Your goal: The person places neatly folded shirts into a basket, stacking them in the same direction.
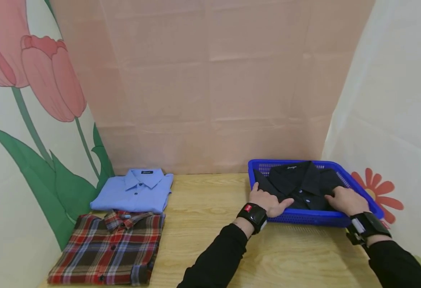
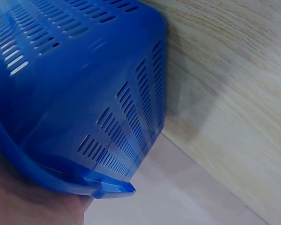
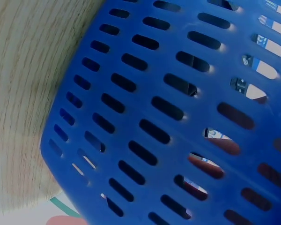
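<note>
A folded black button-up shirt lies collar up inside the blue plastic basket. My left hand is over the basket's front left corner, with index finger and thumb spread apart beside the shirt; its other fingers are hidden. At the front right, my right hand reaches over the rim onto the shirt's right side, fingers pointing down and their tips hidden. Through the slots of the basket wall, the right wrist view gives glimpses of skin. Some of the left hand shows beyond the rim in the left wrist view.
On the wooden table, a folded light-blue shirt lies at the back left. In front of it, a folded red plaid shirt touches its lower edge. A pinkish backdrop rises behind, and a flower-printed sheet borders the basket's right.
</note>
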The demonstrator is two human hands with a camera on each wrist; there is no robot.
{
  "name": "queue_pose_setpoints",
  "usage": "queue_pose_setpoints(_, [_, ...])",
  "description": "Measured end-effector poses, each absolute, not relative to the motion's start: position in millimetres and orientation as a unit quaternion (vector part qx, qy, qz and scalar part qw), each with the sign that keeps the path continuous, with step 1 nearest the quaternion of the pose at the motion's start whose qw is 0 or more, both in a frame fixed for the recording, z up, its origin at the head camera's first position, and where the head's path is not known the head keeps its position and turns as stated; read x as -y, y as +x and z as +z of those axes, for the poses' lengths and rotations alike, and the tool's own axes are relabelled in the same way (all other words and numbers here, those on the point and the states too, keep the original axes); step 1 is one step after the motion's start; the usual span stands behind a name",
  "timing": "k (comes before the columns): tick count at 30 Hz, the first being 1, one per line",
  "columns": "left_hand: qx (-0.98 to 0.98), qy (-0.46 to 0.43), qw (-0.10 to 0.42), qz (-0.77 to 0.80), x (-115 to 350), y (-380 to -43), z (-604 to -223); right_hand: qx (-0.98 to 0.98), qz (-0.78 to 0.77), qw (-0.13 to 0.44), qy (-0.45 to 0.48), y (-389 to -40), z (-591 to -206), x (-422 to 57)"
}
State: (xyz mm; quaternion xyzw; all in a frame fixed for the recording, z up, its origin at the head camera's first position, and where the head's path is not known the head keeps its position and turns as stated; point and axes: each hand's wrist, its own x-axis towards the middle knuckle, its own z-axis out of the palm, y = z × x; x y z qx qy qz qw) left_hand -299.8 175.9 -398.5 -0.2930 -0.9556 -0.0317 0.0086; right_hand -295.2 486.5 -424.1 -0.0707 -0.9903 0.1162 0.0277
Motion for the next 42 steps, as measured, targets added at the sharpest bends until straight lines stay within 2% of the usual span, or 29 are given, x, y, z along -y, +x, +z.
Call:
queue_pose_setpoints(8, [0.961, -0.276, -0.001, -0.021, -177, -299, -403, 0.990, 0.128, 0.004, -0.061, -299, -426, -485])
queue_pose_setpoints(19, [0.961, -0.275, 0.003, -0.021, -175, -300, -403, 0.991, 0.120, 0.000, -0.056, -307, -427, -484])
queue_pose_setpoints(26, [0.962, -0.272, 0.001, -0.026, -174, -298, -405, 0.992, 0.117, 0.018, -0.034, -307, -431, -482])
queue_pose_setpoints(32, [0.961, -0.272, 0.007, -0.039, -176, -300, -411, 0.991, 0.124, 0.006, -0.052, -303, -430, -482])
queue_pose_setpoints(35, [0.961, -0.273, 0.007, -0.049, -179, -307, -419, 0.991, 0.120, 0.021, -0.063, -301, -429, -480])
queue_pose_setpoints(42, [0.957, -0.282, 0.018, -0.066, -180, -314, -426, 0.985, 0.115, 0.094, -0.084, -300, -433, -481])
